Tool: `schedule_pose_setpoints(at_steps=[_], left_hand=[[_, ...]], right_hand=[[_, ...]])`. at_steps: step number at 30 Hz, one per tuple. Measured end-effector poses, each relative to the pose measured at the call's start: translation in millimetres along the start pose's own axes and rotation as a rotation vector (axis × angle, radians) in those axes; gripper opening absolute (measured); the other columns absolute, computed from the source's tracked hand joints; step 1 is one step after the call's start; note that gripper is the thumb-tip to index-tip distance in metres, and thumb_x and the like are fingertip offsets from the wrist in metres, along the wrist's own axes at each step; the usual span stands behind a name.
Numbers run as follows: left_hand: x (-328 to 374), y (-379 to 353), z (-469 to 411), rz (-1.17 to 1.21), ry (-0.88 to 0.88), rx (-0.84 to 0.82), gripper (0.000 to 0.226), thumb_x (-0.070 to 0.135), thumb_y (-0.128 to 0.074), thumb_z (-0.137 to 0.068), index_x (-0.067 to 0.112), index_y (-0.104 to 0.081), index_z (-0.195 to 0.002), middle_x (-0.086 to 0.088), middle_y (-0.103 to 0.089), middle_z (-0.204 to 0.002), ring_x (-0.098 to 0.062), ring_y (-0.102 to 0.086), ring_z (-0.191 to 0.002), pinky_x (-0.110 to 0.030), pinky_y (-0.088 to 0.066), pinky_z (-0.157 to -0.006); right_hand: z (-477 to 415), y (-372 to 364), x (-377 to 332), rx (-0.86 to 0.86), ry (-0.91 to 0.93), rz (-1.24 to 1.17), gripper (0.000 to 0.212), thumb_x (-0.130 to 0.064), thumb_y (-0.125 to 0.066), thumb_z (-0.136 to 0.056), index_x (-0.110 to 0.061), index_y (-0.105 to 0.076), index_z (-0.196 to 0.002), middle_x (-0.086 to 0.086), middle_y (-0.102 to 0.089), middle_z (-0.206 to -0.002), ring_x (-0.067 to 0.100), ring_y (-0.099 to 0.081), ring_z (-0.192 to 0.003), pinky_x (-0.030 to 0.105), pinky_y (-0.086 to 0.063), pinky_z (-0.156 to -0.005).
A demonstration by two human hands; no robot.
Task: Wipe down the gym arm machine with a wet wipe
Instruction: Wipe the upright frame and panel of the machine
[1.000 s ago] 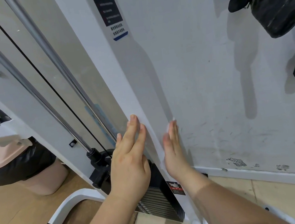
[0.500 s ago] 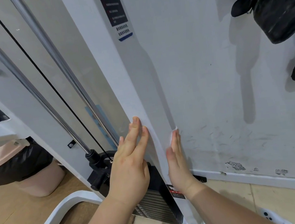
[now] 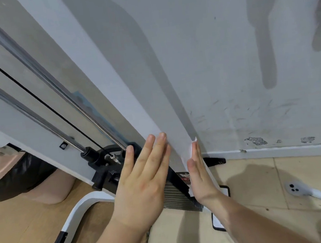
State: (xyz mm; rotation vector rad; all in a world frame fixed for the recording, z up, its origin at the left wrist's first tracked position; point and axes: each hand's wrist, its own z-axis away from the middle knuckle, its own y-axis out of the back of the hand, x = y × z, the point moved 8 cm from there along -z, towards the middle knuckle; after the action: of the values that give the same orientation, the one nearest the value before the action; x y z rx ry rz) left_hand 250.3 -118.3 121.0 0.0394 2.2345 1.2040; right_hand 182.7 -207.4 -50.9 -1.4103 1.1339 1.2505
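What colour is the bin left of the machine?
The bin is pale pink, lined with a black bag; head view, left edge.

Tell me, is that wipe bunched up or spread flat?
Flat, it seems: the right hand presses the wipe against the white post.

Wall (image 3: 229, 63) close beside machine column (image 3: 125, 105)

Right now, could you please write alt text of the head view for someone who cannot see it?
A person's right hand presses a white wipe against the side of a white machine post, while the left hand lies open against its front. A black weight stack sits behind the hands, beside a scuffed wall.
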Motion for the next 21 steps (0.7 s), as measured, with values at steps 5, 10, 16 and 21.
schedule_pose_setpoints(at_steps=[5, 10, 16, 21], left_hand=[[31, -45, 13, -0.096, -0.078, -0.152, 0.071, 0.006, -0.032, -0.080, 0.006, -0.045, -0.150, -0.008, -0.025, -0.166, -0.030, -0.017, -0.155, -0.059, -0.007, -0.124], [40, -66, 25, -0.158, -0.181, -0.190, 0.070, 0.009, -0.029, -0.084, 0.007, -0.036, -0.153, -0.010, -0.022, -0.167, -0.031, -0.012, -0.156, -0.061, -0.002, -0.123], [50, -79, 24, -0.199, -0.247, -0.188, 0.067, 0.011, -0.025, -0.088, 0.003, -0.033, -0.154, -0.013, -0.019, -0.167, -0.032, -0.009, -0.156, -0.061, 0.004, -0.123], [79, -120, 32, -0.203, -0.371, -0.284, 0.063, 0.015, -0.002, -0.100, -0.004, -0.031, -0.152, -0.023, -0.025, -0.163, -0.038, -0.007, -0.155, -0.059, 0.008, -0.123]], right_hand=[[-11, 0, -15, 0.006, 0.068, -0.018, 0.084, -0.085, -0.004, -0.088, -0.038, 0.014, -0.155, -0.024, 0.023, -0.164, -0.009, 0.022, -0.149, 0.032, 0.009, -0.128], [-8, 0, 27, 0.130, 0.241, 0.020, 0.096, -0.086, -0.009, -0.090, -0.026, 0.000, -0.164, -0.015, 0.007, -0.172, 0.004, 0.007, -0.157, 0.034, -0.005, -0.129], [-4, 19, 149, 0.045, -0.325, -0.156, 0.081, -0.079, -0.022, -0.092, -0.045, 0.008, -0.159, -0.030, 0.017, -0.165, -0.009, 0.014, -0.150, 0.044, -0.016, -0.128], [-21, 15, 108, 0.028, 0.001, 0.012, 0.084, -0.077, -0.014, -0.094, -0.031, 0.010, -0.160, -0.017, 0.018, -0.169, -0.004, 0.021, -0.152, 0.034, 0.006, -0.128]])
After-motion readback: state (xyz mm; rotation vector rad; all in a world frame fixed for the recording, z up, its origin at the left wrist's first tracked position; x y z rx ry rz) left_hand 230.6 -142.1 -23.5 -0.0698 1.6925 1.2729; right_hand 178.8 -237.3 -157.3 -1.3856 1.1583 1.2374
